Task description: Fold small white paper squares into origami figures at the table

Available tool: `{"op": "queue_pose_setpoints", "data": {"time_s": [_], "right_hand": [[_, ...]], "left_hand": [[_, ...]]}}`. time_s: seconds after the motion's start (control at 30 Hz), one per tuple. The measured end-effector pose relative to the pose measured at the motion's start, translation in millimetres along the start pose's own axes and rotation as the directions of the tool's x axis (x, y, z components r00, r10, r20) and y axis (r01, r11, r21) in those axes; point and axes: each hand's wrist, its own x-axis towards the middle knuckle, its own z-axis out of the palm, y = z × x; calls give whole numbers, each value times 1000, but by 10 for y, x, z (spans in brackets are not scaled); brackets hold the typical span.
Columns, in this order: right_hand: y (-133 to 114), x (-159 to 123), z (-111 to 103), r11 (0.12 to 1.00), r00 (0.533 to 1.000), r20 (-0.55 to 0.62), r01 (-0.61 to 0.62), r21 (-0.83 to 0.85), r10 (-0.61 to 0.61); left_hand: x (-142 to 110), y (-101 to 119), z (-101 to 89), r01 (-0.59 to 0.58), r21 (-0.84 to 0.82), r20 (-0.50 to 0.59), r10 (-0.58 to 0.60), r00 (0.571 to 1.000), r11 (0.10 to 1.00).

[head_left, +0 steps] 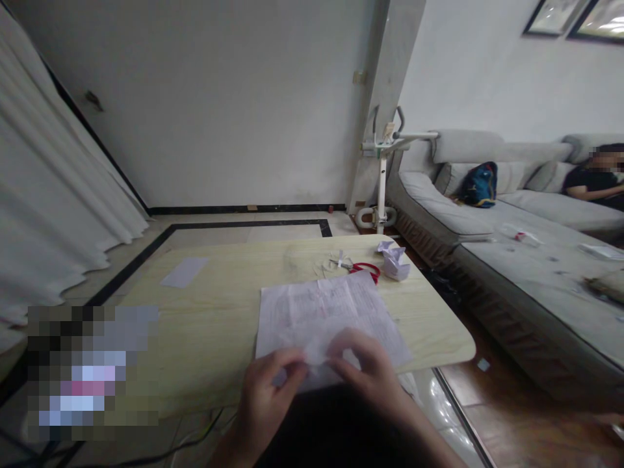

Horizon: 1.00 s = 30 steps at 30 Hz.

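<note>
Between my hands is a thin piece of white paper (316,348), slightly blurred. My left hand (275,383) pinches its left side between thumb and fingers. On the other side my right hand (365,364) has its fingers curled and closed on the same piece. Both hands are over a creased printed sheet (331,302) that lies at the near edge of the table. Just beyond that sheet rest red-handled scissors (364,268). Crumpled pieces of paper (394,261) sit to their right, and thin scraps (324,265) lie to their left.
The pale wooden table (219,331) has rounded corners. A flat white paper (185,272) lies at its far left. To the right stands a long grey sofa (511,221) with a blue backpack (481,185) and a seated person (597,179). White exercise equipment (383,175) stands behind the table.
</note>
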Motion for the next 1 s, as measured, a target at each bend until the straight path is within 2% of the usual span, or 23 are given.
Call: {"op": "queue_pose_setpoints", "data": {"time_s": [0.3, 0.4, 0.57, 0.67, 0.8, 0.9, 1.0], "right_hand": [[-34, 12, -43, 1000, 1000, 15, 20, 5, -20], [-61, 16, -35, 1000, 1000, 15, 9, -1, -9], [-67, 19, 6, 1000, 999, -34, 15, 8, -14], [-67, 17, 19, 1000, 998, -67, 10, 16, -9], [-34, 11, 36, 999, 997, -82, -2, 50, 6], [8, -1, 62, 993, 988, -129, -71, 99, 83], [19, -5, 85, 981, 981, -75, -172, 92, 179]], "left_hand": [[38, 51, -45, 187, -145, 127, -169, 977, 972], [56, 120, -30, 254, -184, 97, -240, 966, 949], [50, 156, 47, 369, -295, 13, -382, 924, 882], [35, 111, 69, 361, -311, -1, -381, 925, 879], [22, 93, 64, 309, -287, -3, -323, 946, 907], [17, 116, 61, 243, -212, -19, -252, 967, 947], [8, 129, 66, 209, -147, -29, -215, 976, 967]]}}
